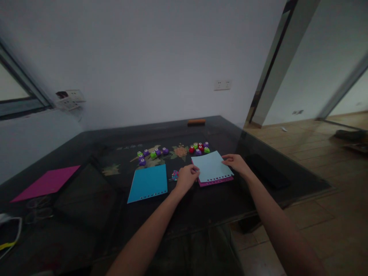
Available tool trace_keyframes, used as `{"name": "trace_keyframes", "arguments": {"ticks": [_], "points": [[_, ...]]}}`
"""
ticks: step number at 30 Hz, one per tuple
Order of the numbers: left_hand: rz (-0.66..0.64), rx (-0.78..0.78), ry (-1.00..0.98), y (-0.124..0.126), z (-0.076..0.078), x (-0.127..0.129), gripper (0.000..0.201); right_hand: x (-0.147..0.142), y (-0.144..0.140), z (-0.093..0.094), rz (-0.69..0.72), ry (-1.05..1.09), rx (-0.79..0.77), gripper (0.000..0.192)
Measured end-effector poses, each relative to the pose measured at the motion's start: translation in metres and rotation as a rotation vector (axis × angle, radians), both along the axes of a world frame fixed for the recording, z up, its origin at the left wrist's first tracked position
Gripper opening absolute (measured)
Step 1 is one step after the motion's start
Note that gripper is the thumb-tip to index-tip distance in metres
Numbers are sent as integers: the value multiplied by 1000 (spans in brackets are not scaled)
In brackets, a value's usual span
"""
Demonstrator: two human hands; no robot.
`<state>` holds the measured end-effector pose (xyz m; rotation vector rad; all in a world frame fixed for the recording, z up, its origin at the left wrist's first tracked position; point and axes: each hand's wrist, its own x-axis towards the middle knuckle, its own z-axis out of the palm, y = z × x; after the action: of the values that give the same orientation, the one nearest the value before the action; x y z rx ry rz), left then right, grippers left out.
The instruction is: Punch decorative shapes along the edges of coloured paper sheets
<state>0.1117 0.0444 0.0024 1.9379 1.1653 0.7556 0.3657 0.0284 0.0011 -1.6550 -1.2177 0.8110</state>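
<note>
A light blue sheet of paper (212, 167) with punched holes along its near edge lies between my hands. Beneath it, a pink-purple sheet (216, 181) shows along the near side. My left hand (187, 177) pinches the light sheet's left edge, fingers curled. On the opposite edge, my right hand (234, 162) grips the same sheet between thumb and fingers. A small colourful patterned item (175, 175) sits just left of my left hand, partly hidden by it. Farther left rests a bright blue sheet (149, 183), also hole-punched.
Small purple and green toys with eyes (153, 154) stand behind the blue sheet; red, green and purple ones (200, 148) are behind the light sheet. A magenta sheet (47, 183) lies far left, a brown block (196, 122) at the back, a black flat object (267, 171) at right.
</note>
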Motion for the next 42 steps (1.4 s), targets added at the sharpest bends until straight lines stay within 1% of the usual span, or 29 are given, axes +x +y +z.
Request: {"name": "trace_keyframes", "arguments": {"ticks": [4, 8, 11, 14, 17, 22, 28, 36, 40, 42], "points": [[9, 68, 77, 3, -2, -7, 21, 1, 0, -4, 3, -33, -35, 24], [37, 228, 157, 4, -1, -17, 18, 2, 2, -7, -2, -71, -51, 23], [-27, 341, 212, 0, -3, -19, 21, 2, 3, -8, -11, -91, -49, 23], [-96, 387, 289, -6, -7, -16, 30, 3, 4, -9, -16, -108, -44, 22], [-122, 406, 366, -10, -11, -13, 37, 4, 4, -9, -7, -122, -40, 23], [-135, 410, 430, -10, -15, -12, 40, 5, 4, -9, 8, -118, -33, 26], [-144, 437, 435, -9, -15, -12, 40, 5, 3, -8, 11, -117, -53, 26], [-144, 415, 433, -8, -17, -13, 39, 3, 2, -7, 23, -94, -60, 27], [-144, 421, 440, -8, -18, -13, 39, 4, 2, -8, 28, -130, -58, 28], [-144, 420, 451, -8, -17, -13, 39, 5, 3, -9, 7, -174, -59, 29]]}}
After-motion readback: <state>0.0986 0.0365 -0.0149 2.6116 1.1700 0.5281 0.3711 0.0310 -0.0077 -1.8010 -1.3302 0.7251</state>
